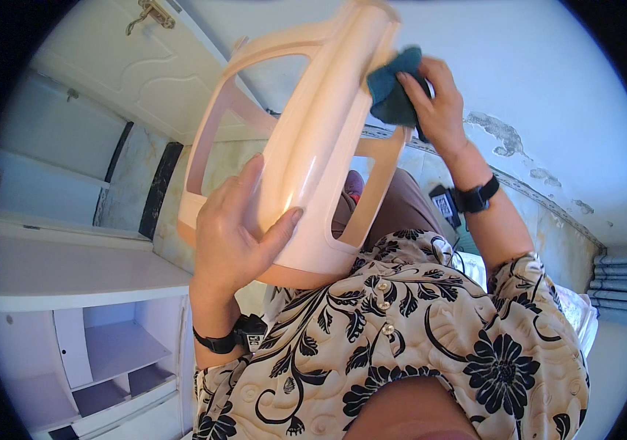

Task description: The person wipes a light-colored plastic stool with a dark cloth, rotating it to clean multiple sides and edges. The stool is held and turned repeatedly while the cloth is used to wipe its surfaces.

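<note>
A large pale pink plastic frame with several cut-out openings and an orange-toned lower rim is held tilted in front of my chest. My left hand grips its lower part, the thumb on the smooth central column and the fingers on the side. Higher up on the right, my right hand pinches a dark green cloth against the edge of the column. What kind of object the frame is cannot be told. Its far side is mostly hidden.
On the left stands a white cabinet with open shelves and compartments. A cream panelled door with a metal handle is at the upper left. A wall with peeling paint rises on the right, and folded curtain-like fabric is at the far right.
</note>
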`<state>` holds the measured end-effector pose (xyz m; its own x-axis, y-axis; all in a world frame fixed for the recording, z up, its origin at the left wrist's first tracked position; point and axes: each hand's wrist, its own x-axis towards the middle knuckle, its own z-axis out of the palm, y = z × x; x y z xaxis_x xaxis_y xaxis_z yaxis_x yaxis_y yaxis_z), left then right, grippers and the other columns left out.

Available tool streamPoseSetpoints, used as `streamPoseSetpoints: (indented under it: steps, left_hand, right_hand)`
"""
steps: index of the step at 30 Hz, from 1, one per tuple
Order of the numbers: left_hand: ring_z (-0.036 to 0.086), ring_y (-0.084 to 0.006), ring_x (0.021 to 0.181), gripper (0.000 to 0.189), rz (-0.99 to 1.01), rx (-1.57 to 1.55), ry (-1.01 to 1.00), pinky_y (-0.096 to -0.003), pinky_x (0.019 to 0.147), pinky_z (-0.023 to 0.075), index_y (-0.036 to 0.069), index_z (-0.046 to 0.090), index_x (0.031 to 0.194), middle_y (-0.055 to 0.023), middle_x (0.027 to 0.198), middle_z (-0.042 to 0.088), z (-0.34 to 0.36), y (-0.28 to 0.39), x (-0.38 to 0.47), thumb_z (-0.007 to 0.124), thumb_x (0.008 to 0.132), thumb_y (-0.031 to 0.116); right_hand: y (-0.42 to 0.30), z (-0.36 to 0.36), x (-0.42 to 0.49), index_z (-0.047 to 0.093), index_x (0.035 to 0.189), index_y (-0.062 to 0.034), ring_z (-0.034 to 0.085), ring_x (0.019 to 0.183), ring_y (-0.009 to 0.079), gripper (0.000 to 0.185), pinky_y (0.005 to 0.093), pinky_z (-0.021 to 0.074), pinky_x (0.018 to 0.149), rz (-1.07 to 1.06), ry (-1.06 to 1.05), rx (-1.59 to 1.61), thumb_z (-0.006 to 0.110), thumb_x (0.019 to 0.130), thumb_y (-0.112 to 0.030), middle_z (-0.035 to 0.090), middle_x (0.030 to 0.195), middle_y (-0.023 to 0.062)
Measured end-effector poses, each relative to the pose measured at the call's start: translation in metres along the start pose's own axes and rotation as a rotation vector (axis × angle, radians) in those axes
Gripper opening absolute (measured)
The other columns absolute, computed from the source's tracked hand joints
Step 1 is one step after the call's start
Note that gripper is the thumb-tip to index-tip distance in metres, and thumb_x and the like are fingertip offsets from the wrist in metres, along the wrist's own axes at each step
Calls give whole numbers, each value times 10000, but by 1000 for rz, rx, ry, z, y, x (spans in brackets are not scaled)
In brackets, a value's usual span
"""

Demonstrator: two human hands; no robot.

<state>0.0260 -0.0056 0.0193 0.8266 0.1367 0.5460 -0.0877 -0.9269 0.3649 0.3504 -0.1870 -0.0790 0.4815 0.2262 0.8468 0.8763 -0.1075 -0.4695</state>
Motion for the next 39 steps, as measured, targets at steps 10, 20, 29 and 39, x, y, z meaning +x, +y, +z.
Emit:
streamPoseSetpoints:
  steps: [10,20,29,39]
  left_hand:
    - [727,-324,1058,719,-80,0,-138,-378,937,552,-56,624,1395,-247,1180,730,-4,1,4,903,759,129]
    - [652,-338,789,696,43,-22,-80,-415,725,526,-80,639,1328,-192,892,688,0,-4,12,908,758,215]
    - [724,-313,980,728,-29,-117,-95,-380,888,558,-97,612,1375,-229,1116,731,-5,-4,2,912,746,117]
    - [673,-224,1184,714,-275,-392,-41,-346,1045,515,-87,593,1426,-182,1285,709,-15,-23,-18,878,778,12]
  right_hand:
    - [17,33,-26,531,1354,31,582,1260,397,487,421,505,1055,-39,118,7,759,953,-128,569,1389,230]
    - [43,7,-107,488,1451,33,624,1174,423,535,447,513,1015,260,-86,-63,689,1009,-193,618,1288,258]
    - [8,12,-22,528,1418,41,688,1108,332,513,399,547,961,71,-11,-26,692,1031,-253,676,1230,267]
    - [42,19,-80,512,1408,-19,649,1185,455,595,457,524,992,509,-255,111,706,986,-392,658,1290,292]
